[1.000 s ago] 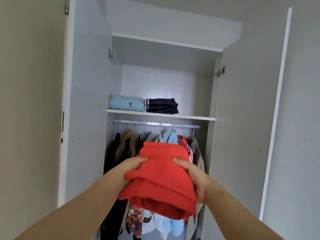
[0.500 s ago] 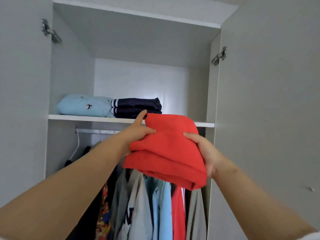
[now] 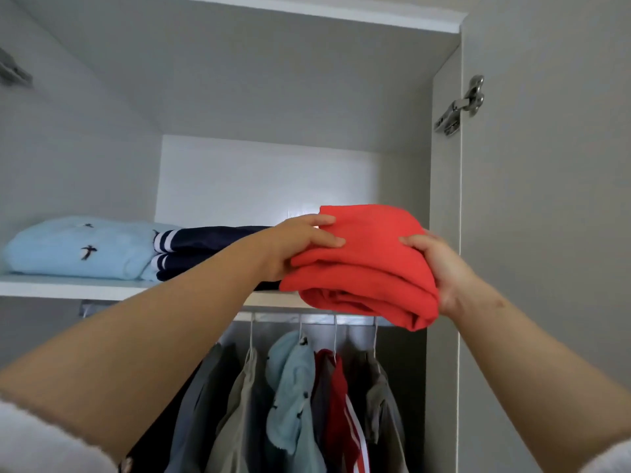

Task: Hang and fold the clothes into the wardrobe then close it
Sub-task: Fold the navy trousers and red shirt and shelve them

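left hand (image 3: 300, 247) grips the left edge of the red fold (image 3: 368, 264): thumb and one finger lie on top, the other fingers are hidden under the cloth. right hand (image 3: 440, 268) grips the right edge, thumb on top, fingers wrapped under and out of view. both hands are holding the fold, both arms reaching up and forward.

the red fold sits at shelf (image 3: 68, 288) height, at the right end of the wardrobe (image 3: 239, 97) opening. its far part is over the shelf and its near rolled edge hangs past the shelf front, covering part of the rail (image 3: 307, 317). can't tell whether it rests on the shelf or is carried just above it.

on the shelf there is a light blue fold (image 3: 78, 247) at far left, with a navy fold (image 3: 205, 247) with white stripes touching it on the right. the left wrist covers the navy fold's right end, so the gap to the red fold isn't visible.

below the rail, on hangers: a khaki top (image 3: 239, 404), a light blue shirt (image 3: 290, 387), a red jacket (image 3: 341, 404) with white stripes and a grey top (image 3: 382, 404), packed side by side.

the right door (image 3: 546, 233) is swung open, with its hinge (image 3: 461, 104) up top.
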Available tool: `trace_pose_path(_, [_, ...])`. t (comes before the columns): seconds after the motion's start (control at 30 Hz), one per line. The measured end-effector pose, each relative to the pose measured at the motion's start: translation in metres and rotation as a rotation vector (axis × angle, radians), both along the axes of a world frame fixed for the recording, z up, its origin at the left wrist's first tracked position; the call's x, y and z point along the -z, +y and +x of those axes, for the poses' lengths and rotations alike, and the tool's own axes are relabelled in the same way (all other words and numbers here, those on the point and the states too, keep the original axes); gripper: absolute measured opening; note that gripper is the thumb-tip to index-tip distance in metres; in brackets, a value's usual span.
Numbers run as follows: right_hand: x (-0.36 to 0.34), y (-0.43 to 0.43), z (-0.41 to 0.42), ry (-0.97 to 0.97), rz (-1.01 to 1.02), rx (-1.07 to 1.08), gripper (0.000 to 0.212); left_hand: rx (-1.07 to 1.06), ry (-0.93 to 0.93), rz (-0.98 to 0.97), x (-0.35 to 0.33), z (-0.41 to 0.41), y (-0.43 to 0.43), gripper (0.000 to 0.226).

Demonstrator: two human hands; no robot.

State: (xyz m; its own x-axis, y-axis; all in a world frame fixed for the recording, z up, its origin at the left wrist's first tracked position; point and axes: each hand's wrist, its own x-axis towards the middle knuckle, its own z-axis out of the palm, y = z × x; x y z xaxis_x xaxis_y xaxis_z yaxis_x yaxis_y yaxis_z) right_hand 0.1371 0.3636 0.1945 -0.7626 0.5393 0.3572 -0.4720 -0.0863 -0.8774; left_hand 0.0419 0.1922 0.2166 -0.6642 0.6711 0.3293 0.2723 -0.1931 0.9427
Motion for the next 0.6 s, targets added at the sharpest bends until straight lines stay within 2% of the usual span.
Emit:
trace_pose_path(0.23, [-0.016,0.039,-0.055,0.007,0.041,0.102,0.044,-0.059,0.078,0.083,-0.004,-0.073,0.052,0.054])
trace_pose_path(0.33, [-0.019,0.049,-0.081,-0.002,0.173,0.290,0.046,-0.096,0.104,0.058,-0.009,-0.097,0.067,0.063])
trace_pose_path(0.37, [-0.016,0.054,-0.090,-0.098,0.304,0.408,0.049,-0.163,0.198,-0.007,-0.008,-0.103,0.071,0.063])
trace_pose_path(0.47, [-0.008,0.059,-0.107,-0.520,0.819,0.723,0.066,-0.440,0.664,-0.163,-0.006,-0.118,0.072,0.058])
trace_pose_path(0.53, [-0.009,0.052,-0.110,-0.587,0.980,0.648,0.065,-0.504,0.821,-0.181,-0.007,-0.125,0.065,0.049])
trace_pose_path(0.6, [-0.011,0.041,-0.111,-0.632,1.062,0.439,0.058,-0.630,1.020,-0.305,-0.006,-0.131,0.059,0.041])
